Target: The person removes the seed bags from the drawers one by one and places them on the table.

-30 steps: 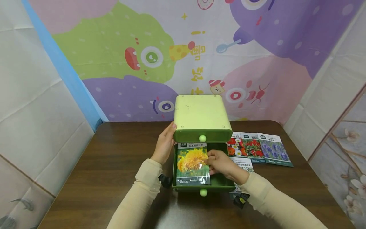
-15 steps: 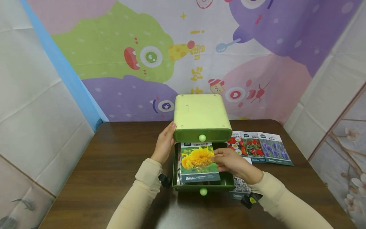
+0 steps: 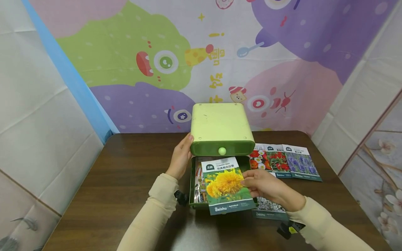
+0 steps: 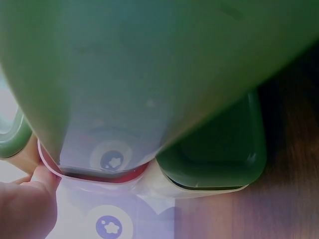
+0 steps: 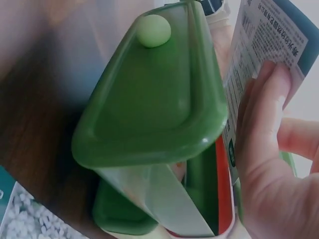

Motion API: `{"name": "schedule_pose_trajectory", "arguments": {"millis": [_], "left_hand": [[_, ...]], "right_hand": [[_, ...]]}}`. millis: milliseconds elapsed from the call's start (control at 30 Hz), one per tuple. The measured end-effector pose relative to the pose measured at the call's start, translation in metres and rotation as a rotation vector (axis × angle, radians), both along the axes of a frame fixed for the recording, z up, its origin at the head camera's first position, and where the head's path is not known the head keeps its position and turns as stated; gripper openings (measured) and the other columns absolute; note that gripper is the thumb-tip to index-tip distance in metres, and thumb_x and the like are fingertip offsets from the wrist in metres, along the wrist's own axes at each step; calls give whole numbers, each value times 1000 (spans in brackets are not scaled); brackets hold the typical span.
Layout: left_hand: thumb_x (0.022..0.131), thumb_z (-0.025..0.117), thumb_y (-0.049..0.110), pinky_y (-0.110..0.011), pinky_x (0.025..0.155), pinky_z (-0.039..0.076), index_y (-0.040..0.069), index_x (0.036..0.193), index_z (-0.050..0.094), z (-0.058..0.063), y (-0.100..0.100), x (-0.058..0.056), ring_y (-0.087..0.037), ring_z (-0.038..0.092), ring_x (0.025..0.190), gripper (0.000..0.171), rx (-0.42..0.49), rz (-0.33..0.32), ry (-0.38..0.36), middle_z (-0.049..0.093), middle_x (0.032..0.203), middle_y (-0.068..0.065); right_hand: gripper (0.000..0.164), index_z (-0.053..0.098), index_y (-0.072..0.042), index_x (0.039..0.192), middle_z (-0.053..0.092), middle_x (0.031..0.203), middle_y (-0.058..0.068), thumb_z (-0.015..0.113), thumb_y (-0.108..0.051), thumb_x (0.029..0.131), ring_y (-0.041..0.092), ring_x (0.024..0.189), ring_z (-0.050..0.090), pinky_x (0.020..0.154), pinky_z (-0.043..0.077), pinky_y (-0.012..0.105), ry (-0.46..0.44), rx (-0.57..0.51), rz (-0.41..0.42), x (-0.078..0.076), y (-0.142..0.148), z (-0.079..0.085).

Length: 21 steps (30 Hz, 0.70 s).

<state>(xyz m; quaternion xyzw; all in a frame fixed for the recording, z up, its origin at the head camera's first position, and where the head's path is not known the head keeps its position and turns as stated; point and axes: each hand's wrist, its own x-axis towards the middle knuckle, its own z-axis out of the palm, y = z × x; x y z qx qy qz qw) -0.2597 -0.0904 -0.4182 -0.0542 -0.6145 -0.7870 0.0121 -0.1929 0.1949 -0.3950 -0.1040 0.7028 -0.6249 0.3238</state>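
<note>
My right hand (image 3: 270, 186) pinches a flower seed packet (image 3: 227, 184) by its right edge, thumb on the front. Yellow blooms are printed on this packet, which slants over the pulled-out lower drawer (image 3: 199, 206) and overlaps its front edge. In the right wrist view the packet's printed back (image 5: 266, 37) faces the camera, with fingers laid along it. My left hand (image 3: 179, 158) rests against the left side of a pale green two-drawer box (image 3: 221, 122), fingers fairly straight. Another glossy packet (image 3: 200, 179) lies in the drawer's left part, mostly covered. The upper drawer (image 3: 204, 149) is closed.
Right of the box lie several seed packets: one with purple flowers (image 3: 302, 164), one with red flowers (image 3: 278, 163), a red-and-white one (image 3: 259, 160), and a white-flowered one (image 3: 270, 209) nearer the front, partly under my right arm. A patterned cloth (image 3: 125, 62) hangs behind the table.
My right hand has drawn the yellow-flowered packet up and toward the front right, uncovering another packet in the drawer. The left hand stays at the box's side.
</note>
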Motion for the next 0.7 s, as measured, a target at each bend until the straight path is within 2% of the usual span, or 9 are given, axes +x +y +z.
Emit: {"name": "schedule_pose_trajectory", "arguments": {"millis": [233,467,633,700], "left_hand": [[103,47,43,-40,115,38,8,154,31,-1,0,1,-25,42,141,64,-11,-8,5,31,160,-7],[102,48,46,-39,116,36,9,154,31,-2,-1,1,-23,40,142,66,-20,-14,12,30,160,-6],[102,48,45,-39,117,36,8,154,30,-2,-1,1,-23,38,143,66,-12,-20,27,29,160,-7],[102,47,44,-39,117,35,7,154,29,-2,-1,1,-24,37,144,66,-12,-22,30,29,161,-7]], "right_hand": [[15,48,0,106,36,70,-4,51,-13,101,13,56,19,53,21,30,27,-2,10,9,22,13],[25,46,4,118,43,72,-7,51,-16,102,10,58,26,55,21,35,66,48,-28,17,52,23],[7,50,-7,106,39,71,-7,49,-13,102,16,56,21,53,18,36,116,31,-34,20,72,24],[5,52,-11,103,41,72,-8,47,-12,103,17,57,21,53,17,36,137,12,-37,21,81,22]]}}
